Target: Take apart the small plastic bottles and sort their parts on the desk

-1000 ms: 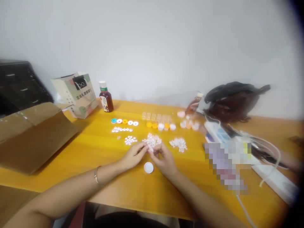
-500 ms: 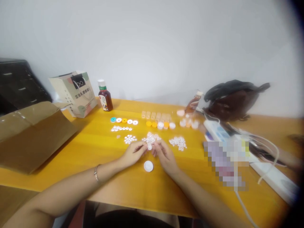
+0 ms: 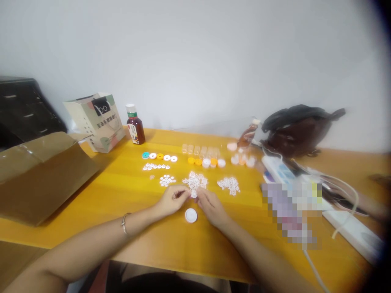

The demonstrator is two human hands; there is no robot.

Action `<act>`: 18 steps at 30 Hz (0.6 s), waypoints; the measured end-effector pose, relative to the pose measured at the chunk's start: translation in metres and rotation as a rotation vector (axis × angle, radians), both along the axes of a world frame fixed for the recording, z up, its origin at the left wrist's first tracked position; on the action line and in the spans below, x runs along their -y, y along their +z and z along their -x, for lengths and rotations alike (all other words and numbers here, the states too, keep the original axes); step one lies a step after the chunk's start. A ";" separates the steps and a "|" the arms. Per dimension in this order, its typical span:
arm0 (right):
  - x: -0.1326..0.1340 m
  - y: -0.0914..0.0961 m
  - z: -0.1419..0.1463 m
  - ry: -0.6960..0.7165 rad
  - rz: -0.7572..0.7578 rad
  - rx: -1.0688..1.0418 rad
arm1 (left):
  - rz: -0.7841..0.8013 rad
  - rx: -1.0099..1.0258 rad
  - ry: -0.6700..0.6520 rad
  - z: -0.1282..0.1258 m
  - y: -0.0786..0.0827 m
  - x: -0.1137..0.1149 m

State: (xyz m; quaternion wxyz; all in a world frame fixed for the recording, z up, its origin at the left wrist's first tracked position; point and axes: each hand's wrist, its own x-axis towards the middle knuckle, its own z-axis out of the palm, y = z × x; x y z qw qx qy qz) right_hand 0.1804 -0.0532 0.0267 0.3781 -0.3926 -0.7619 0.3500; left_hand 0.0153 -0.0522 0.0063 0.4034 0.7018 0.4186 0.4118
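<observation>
My left hand [image 3: 172, 200] and my right hand [image 3: 212, 205] meet over the yellow table [image 3: 122, 211], fingers pinched together on a small white piece [image 3: 193, 193] between them. A white round cap [image 3: 191, 215] lies on the table just below the fingertips. Right behind my hands is a heap of small white ring parts [image 3: 195, 180], with a second heap [image 3: 229, 185] to its right and a small cluster of white discs [image 3: 167, 180] to its left.
Rows of teal, white and orange caps [image 3: 159, 156] and clear vials [image 3: 200, 149] lie further back. A cardboard box [image 3: 39, 175] stands at the left, a paper bag [image 3: 97, 121] and brown bottle [image 3: 135, 125] behind. A dark bag [image 3: 297, 130], power strip [image 3: 279, 169] and cables occupy the right.
Both hands stay pinched on the small white piece, shifting slightly toward the heap of ring parts. The white cap has not moved.
</observation>
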 end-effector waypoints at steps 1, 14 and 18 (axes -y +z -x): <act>0.000 -0.001 0.000 -0.002 0.007 -0.002 | 0.020 0.017 -0.003 0.000 0.001 0.000; -0.002 0.002 0.001 0.031 0.082 -0.022 | 0.152 0.209 -0.057 0.000 0.005 0.000; -0.003 0.000 0.003 0.054 0.187 -0.047 | 0.049 0.124 0.015 -0.001 0.009 0.004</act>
